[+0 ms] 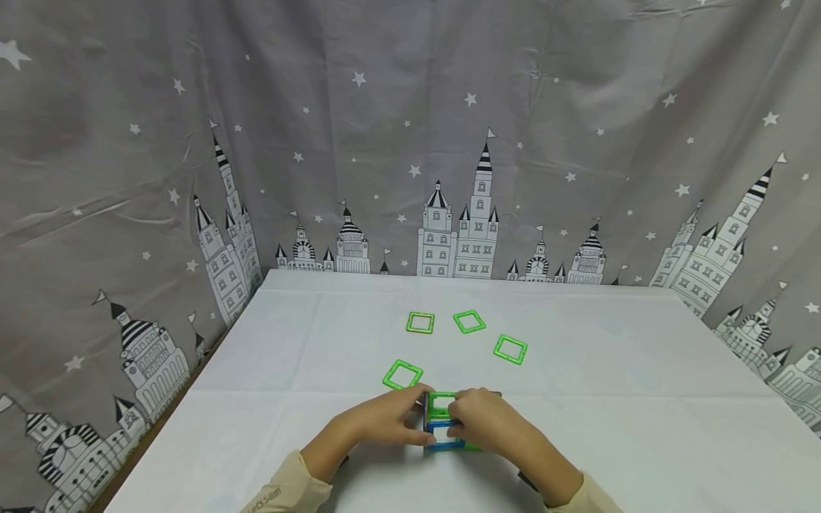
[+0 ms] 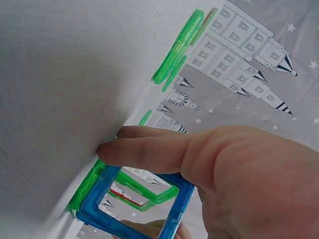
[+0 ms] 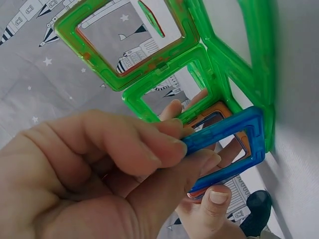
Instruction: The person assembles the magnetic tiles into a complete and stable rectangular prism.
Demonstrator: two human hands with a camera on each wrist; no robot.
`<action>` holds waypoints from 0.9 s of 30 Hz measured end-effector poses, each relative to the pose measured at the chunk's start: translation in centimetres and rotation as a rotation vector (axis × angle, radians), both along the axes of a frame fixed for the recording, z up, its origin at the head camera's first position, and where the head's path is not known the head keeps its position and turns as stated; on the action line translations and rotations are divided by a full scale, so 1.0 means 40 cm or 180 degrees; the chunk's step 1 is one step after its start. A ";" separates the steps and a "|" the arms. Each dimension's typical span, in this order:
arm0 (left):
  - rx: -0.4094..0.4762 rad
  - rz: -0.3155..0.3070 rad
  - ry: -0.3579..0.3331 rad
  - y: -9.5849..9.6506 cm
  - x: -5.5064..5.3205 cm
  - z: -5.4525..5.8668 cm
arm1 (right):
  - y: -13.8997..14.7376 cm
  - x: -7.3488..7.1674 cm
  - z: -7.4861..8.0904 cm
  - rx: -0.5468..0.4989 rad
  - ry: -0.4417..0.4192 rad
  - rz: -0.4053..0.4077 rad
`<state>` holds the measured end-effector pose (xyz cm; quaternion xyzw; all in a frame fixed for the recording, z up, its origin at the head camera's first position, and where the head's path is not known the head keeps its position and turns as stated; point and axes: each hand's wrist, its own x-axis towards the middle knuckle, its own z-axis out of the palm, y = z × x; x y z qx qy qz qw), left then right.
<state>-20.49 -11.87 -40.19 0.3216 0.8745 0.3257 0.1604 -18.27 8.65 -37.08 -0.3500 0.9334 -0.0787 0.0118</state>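
My right hand [image 1: 487, 420] pinches a blue square magnetic tile [image 3: 256, 135] between thumb and fingertips. It stands upright at the near left of a small structure of joined green magnetic tiles [image 3: 219, 55]. An orange-edged tile [image 3: 219, 107] forms the structure's left side. Against that side my left hand [image 1: 385, 420] holds the structure, thumb at the blue tile's near corner and fingers toward the far corner. In the left wrist view, a finger reaches past the blue tile [image 2: 92, 205]. The structure's right part is mostly hidden behind my right hand in the head view.
Several loose green square tiles lie farther back on the white-covered table [image 1: 308, 335]: one tile [image 1: 390, 370] close beyond my left hand, others [image 1: 420, 331] toward the back and right. A grey curtain [image 1: 385, 107] printed with castles and stars hangs behind the table.
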 end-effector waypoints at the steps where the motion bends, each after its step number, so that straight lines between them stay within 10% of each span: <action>1: -0.0011 0.0013 -0.0009 0.000 0.000 0.000 | 0.000 0.001 0.000 0.0003 0.0007 -0.0007; 27: -0.0017 -0.0012 0.0051 -0.010 -0.008 -0.008 | -0.008 0.006 -0.018 -0.0217 0.0384 0.0028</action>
